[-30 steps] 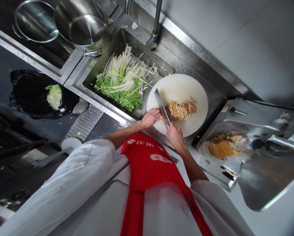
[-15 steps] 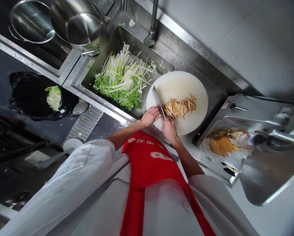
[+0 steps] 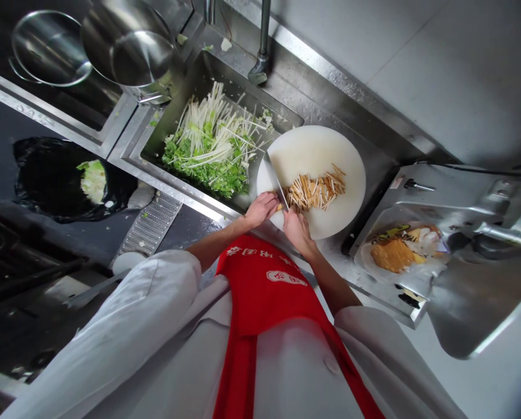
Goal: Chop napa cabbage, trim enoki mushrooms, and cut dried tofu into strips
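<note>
On a round white cutting board (image 3: pixel 325 142) lies a pile of thin strips (image 3: pixel 316 191), brown outside and pale inside, like pressed tofu. My right hand (image 3: pixel 297 228) is wrapped round the handle of a kitchen knife (image 3: pixel 276 180), its broad blade pointing away from me. Just left of the blade, my left hand (image 3: pixel 261 208) presses its curled fingers on a small uncut piece of pressed tofu (image 3: pixel 279 207) at the board's near left edge. The fingers cover most of that piece.
Left of the board, a sink basin (image 3: pixel 156 142) holds cut greens with pale stems (image 3: pixel 217 145) beneath a faucet (image 3: pixel 260 68). Two metal pots (image 3: pixel 129 58) stand beyond. A lined black bin (image 3: pixel 51 180) is at lower left. A machine with a clear tub (image 3: pixel 365 256) stands right.
The whole view has shifted slightly. Both hands and the knife stay at the same part of the board, the blade still beside the left fingers. The strips look much the same.
</note>
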Demonstrator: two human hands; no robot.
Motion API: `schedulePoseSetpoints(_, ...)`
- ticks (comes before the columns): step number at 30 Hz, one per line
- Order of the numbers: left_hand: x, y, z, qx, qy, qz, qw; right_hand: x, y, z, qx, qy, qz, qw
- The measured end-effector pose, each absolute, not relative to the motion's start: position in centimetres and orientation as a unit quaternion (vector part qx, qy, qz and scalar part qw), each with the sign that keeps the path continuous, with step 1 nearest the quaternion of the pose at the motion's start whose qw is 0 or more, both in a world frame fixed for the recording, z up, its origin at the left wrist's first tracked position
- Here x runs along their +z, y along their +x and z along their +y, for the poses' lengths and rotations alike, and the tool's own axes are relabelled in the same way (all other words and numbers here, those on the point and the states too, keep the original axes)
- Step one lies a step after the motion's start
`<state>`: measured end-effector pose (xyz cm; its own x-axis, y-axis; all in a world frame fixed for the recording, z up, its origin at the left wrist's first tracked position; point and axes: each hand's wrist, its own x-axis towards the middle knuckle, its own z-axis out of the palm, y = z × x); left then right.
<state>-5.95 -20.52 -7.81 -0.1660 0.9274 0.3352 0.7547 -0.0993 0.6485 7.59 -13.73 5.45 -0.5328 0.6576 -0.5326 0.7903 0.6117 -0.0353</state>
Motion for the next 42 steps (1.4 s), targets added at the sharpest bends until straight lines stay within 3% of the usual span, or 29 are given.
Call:
schedulePoseSetpoints(6,-8.2,-5.8,-20.2,0.372,0.643,0.662,0.101,7.3,9.1,-13.8,-0.131,0.408,0.868,0.251)
schedulePoseSetpoints(14,-8.6,-6.5,-22.1,0.362,0.636,0.674,0.099,4.2,7.4,-13.8,-0.152,0.424,0.864,0.225)
schedulePoseSetpoints(25,-8.4,-6.5,-20.7,0.388,0.634,0.664,0.080,4.6,9.0,-12.8,-0.151,0.427,0.863,0.224)
schedulePoseSetpoints(34,-8.0,-6.2,-19.3,0.347,0.664,0.655,0.101,7.9,10.1,-13.8,-0.119,0.421,0.864,0.248)
schedulePoseSetpoints(42,-9.6,-6.9,-19.6,0.449,0.655,0.600,0.098,4.8,7.5,-13.0,-0.145,0.421,0.868,0.222)
